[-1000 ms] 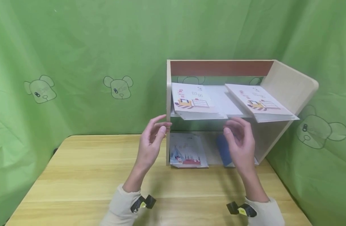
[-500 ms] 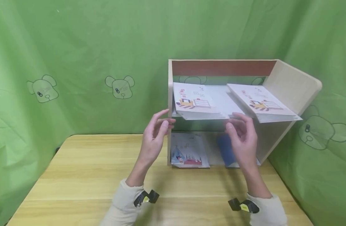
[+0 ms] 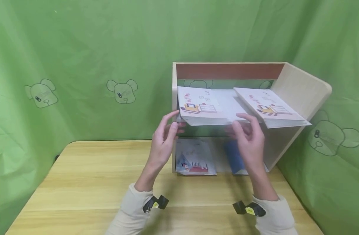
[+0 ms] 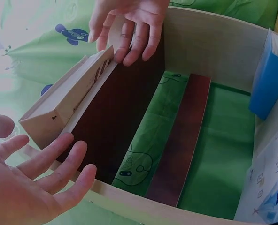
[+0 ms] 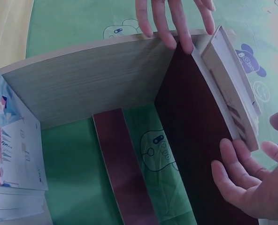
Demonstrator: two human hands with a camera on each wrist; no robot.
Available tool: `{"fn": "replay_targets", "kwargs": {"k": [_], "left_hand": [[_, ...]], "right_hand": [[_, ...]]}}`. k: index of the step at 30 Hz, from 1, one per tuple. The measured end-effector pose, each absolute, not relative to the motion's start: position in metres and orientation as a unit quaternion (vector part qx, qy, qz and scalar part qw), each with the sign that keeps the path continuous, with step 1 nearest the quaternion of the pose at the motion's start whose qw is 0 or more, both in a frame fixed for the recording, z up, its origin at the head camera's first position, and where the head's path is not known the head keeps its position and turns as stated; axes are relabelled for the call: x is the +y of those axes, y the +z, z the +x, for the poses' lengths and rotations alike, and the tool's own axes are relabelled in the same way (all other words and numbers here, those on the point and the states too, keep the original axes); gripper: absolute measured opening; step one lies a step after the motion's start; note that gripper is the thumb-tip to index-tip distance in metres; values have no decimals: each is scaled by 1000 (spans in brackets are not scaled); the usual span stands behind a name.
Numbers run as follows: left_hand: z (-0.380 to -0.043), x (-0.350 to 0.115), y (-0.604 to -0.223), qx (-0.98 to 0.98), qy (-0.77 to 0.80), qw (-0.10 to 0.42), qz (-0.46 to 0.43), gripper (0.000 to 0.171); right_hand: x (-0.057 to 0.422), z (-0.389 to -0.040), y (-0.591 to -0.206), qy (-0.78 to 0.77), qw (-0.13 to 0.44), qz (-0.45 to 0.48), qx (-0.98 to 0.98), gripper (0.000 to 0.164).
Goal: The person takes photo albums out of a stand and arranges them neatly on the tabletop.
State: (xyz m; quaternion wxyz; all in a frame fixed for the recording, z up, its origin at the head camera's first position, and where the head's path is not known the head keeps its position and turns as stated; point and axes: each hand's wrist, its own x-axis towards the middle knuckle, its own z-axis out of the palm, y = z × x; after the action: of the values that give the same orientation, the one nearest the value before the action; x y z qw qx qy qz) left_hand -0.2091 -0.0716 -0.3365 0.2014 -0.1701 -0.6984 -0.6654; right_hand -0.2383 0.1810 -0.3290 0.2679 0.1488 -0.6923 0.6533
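On the upper shelf at the left lies a white book point(image 3: 201, 104) with a yellow truck on its cover, its near edge jutting past the shelf point(image 3: 226, 93). My left hand point(image 3: 163, 143) is at its near left corner, fingers spread and relaxed. Toward its near right corner, my right hand point(image 3: 251, 140) is held palm inward, fingers loosely bent. The left wrist view has the left fingertips point(image 4: 68, 140) right at the book's corner and the shelf edge. In the right wrist view, the right fingertips point(image 5: 228, 154) are by the shelf's front edge and the book point(image 5: 233, 89). Neither hand grips anything.
A similar truck-cover book point(image 3: 270, 106) lies on the upper shelf's right side. On the lower level stand a tent-picture book point(image 3: 194, 158) at left and a blue book point(image 3: 235, 158), partly behind the right hand. The wooden table point(image 3: 88, 182) extends left; green curtain point(image 3: 109, 39) surrounds it.
My left hand has moved right and slightly up, closer to the left book's corner. The right fingers have risen a little toward the shelf edge. The books have stayed in place.
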Motion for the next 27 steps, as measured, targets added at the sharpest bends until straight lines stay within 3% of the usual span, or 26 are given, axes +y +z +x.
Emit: {"fn": "replay_targets", "kwargs": {"k": [8,16,27], "left_hand": [[-215,-64,-332,-706,-653,206,-180,41],[-220,-59,-323,-713,-646,210,-174,42],[-220,-44,-322,-693,-662,250,-134,37]], "right_hand": [[178,-235,-319,643,273,122,-705,32],[174,-232,-302,586,232,50,-775,39],[174,-232,-290,498,202,43,-842,49]]}}
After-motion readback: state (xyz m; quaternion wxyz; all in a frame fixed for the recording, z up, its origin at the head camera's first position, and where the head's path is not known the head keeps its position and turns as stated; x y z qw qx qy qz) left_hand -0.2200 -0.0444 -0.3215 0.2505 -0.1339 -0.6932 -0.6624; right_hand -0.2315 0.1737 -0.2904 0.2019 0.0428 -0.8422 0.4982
